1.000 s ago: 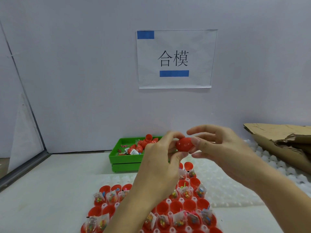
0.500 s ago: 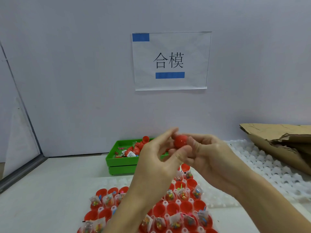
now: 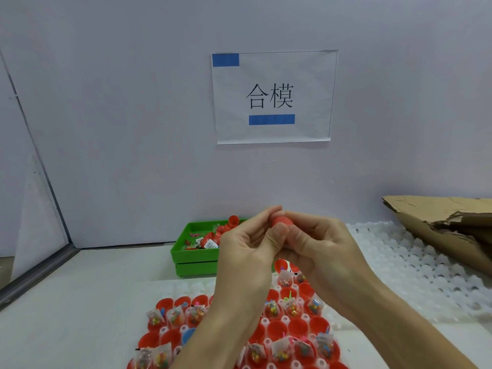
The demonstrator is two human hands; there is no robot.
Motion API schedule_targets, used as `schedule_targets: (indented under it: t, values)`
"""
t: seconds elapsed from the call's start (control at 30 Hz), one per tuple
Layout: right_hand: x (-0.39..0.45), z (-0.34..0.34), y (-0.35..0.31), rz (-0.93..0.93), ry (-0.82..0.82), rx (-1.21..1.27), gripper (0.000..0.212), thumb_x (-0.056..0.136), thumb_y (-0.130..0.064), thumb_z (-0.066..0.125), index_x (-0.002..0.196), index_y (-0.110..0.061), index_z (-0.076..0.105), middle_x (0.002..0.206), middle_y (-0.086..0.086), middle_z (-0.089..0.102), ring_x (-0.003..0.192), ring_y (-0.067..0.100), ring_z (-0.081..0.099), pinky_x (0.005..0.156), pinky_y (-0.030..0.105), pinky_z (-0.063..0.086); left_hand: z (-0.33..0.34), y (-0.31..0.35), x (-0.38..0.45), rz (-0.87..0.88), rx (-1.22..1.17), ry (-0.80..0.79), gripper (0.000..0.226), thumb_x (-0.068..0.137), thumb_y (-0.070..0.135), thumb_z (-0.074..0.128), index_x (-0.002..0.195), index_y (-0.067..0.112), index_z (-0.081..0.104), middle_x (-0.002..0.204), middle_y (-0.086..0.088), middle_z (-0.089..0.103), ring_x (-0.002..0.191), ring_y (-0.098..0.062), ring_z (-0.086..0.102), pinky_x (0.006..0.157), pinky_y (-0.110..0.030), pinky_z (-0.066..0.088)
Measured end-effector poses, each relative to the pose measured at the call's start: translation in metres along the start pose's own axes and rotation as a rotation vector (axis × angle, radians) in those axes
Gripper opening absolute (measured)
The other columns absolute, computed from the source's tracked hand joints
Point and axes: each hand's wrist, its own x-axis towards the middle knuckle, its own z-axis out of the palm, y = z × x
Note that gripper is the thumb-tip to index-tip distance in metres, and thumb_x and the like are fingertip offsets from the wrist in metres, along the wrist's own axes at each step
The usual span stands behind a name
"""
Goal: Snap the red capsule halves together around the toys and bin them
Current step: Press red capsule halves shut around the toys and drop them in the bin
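At the far left, a grey metal frame strip [image 3: 40, 272] is running along the edge of the white table [image 3: 80, 310]. Further in, a green bin [image 3: 195, 258] is sitting against the back wall, holding red capsules and small packets; its right end is hidden behind the hands. In front of it, a white moulded tray [image 3: 186, 286] is lying on the table, and open red capsule halves [image 3: 277, 328] are sitting in its pockets, many of them carrying little clear toy bags [image 3: 175, 316] of coloured bits. One blue half [image 3: 188, 335] is showing among the red ones.

Above the tray, the left hand [image 3: 245, 251] is gripping one end of a red capsule [image 3: 282, 221], its thumb and fingertips curling round it. The capsule is being held in the air between both hands, above the tray and in front of the bin; only its rounded top is showing, so whether the halves are fully closed cannot be told. The right hand [image 3: 319, 246] is clenching round the capsule's other side, fingers wrapped over it and pressing toward the left hand.

On the wall above, a white paper sign [image 3: 274, 97] with two black characters and blue tape is hanging. To the right, more empty white tray [image 3: 412, 262] is spreading across the table, and a torn cardboard sheet [image 3: 439, 225] is lying at the far right, overlapping its edge.
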Motion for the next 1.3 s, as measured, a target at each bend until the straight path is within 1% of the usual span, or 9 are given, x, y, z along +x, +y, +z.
schedule_targets:
  t: [0.1,0.23,0.37,0.53,0.77,0.93,1.07,1.17,1.3]
  values:
    - [0.001,-0.008,-0.008,0.087,-0.075,0.131,0.029,0.082,-0.012,0.066,0.107,-0.001,0.075,0.111,0.023,0.072,0.107,0.035,0.07,0.084,0.032,0.059,-0.002,0.003,0.001,0.011,0.038,-0.063,0.044,0.073,0.04,0.08,0.114,0.028,0.07,0.111,0.0,0.075,0.111,-0.018,0.069,0.101,-0.042,0.051]
    - [0.0,-0.023,-0.02,0.214,-0.224,0.285,0.051,0.078,-0.026,0.07,0.118,0.006,0.067,0.124,0.029,0.065,0.116,0.039,0.064,0.095,0.04,0.056,-0.01,0.012,0.001,0.064,0.194,-0.195,0.045,0.083,0.029,0.067,0.127,0.029,0.061,0.118,0.005,0.071,0.112,-0.013,0.067,0.092,-0.029,0.055]
    - [-0.001,-0.028,-0.021,0.28,-0.266,0.327,0.07,0.068,-0.032,0.088,0.119,0.009,0.065,0.121,0.031,0.063,0.114,0.042,0.062,0.095,0.044,0.054,-0.018,0.018,0.002,0.094,0.334,-0.263,0.038,0.087,0.026,0.07,0.124,0.03,0.063,0.119,0.007,0.07,0.115,-0.011,0.065,0.088,-0.024,0.056]
    - [-0.003,-0.028,-0.02,0.312,-0.33,0.392,0.049,0.075,-0.027,0.083,0.106,0.008,0.068,0.121,0.037,0.059,0.127,0.057,0.047,0.1,0.052,0.049,-0.017,0.02,0.0,0.146,0.438,-0.264,0.025,0.089,0.016,0.07,0.112,0.026,0.069,0.106,0.014,0.073,0.106,-0.004,0.067,0.079,-0.014,0.054]
    - [-0.002,-0.026,-0.017,0.359,-0.35,0.512,0.061,0.08,-0.033,0.08,0.119,0.01,0.06,0.123,0.04,0.056,0.124,0.053,0.052,0.1,0.052,0.049,-0.015,0.02,0.0,0.181,0.512,-0.225,0.024,0.088,0.016,0.073,0.107,0.03,0.068,0.108,0.018,0.07,0.106,0.0,0.066,0.086,-0.015,0.053]
    - [-0.002,-0.025,-0.013,0.293,-0.256,0.426,0.062,0.068,-0.031,0.09,0.109,0.009,0.069,0.107,0.028,0.067,0.106,0.038,0.066,0.097,0.043,0.055,-0.014,0.02,-0.002,0.178,0.528,-0.2,0.025,0.085,0.028,0.072,0.11,0.032,0.067,0.106,0.016,0.071,0.106,-0.001,0.066,0.086,-0.017,0.054]
    - [-0.001,-0.02,-0.011,0.236,-0.173,0.374,0.042,0.072,-0.016,0.079,0.107,0.006,0.073,0.105,0.023,0.071,0.1,0.026,0.071,0.086,0.03,0.058,-0.007,0.016,-0.003,0.064,0.367,-0.135,0.058,0.073,0.051,0.08,0.125,0.035,0.061,0.115,0.016,0.069,0.108,0.001,0.065,0.089,-0.019,0.055]
    - [0.0,-0.015,-0.008,0.183,-0.087,0.313,0.023,0.073,-0.002,0.066,0.092,0.003,0.078,0.091,0.02,0.073,0.086,0.023,0.073,0.075,0.025,0.059,0.001,0.014,-0.004,0.056,0.318,-0.081,0.076,0.061,0.045,0.079,0.131,0.022,0.062,0.108,0.017,0.072,0.104,0.007,0.066,0.086,-0.011,0.052]
    - [0.001,-0.012,-0.005,0.137,-0.019,0.277,0.024,0.073,-0.004,0.058,0.084,0.003,0.078,0.085,0.021,0.072,0.081,0.023,0.073,0.07,0.025,0.06,0.005,0.016,-0.004,0.055,0.272,-0.074,0.078,0.059,0.037,0.078,0.131,0.014,0.061,0.089,0.033,0.07,0.096,0.012,0.066,0.078,-0.005,0.05]
